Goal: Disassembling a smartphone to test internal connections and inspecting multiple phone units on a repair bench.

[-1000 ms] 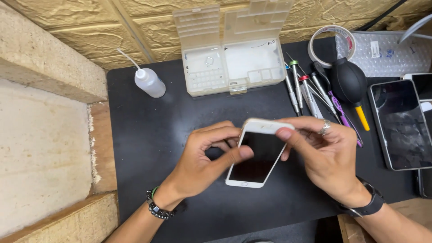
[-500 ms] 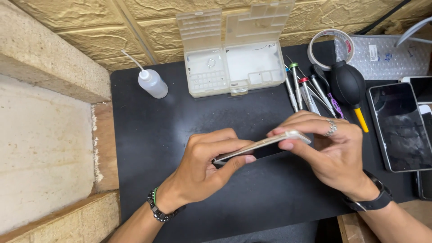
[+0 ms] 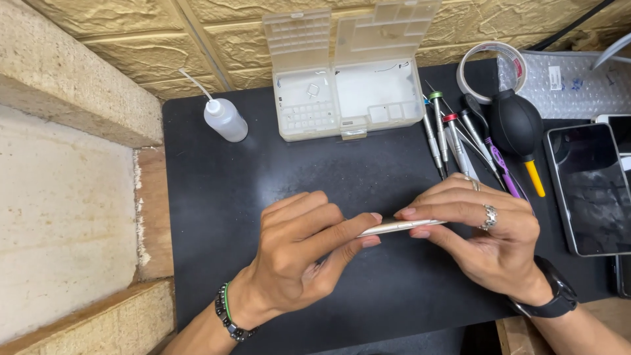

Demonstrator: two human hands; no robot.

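1. Both hands hold a slim white phone (image 3: 394, 227) above the middle of the black mat (image 3: 217, 190); a second ago its dark screen faced up, and now it is turned edge-on, so only the thin pale side shows.
2. The left hand (image 3: 299, 260) pinches the near end — thumb stretched along the edge, fingers curled over the top.
3. The right hand (image 3: 490, 240), with a ring on one finger, grips the other end between thumb and fingertips; it has barely shifted place while the phone rolled.
4. The turn reads to me as an inspection of the seam or side, not a lay-down — the phone is clear of the mat.
5. Behind the hands stands an open clear parts box (image 3: 348, 98), untouched, with a small squeeze bottle (image 3: 223, 118) to its left.
6. To the right lie several screwdrivers (image 3: 447, 138), a black air blower (image 3: 516, 125) and a roll of tape (image 3: 493, 69); another dark-screened device (image 3: 588, 187) lies at the mat's right edge.
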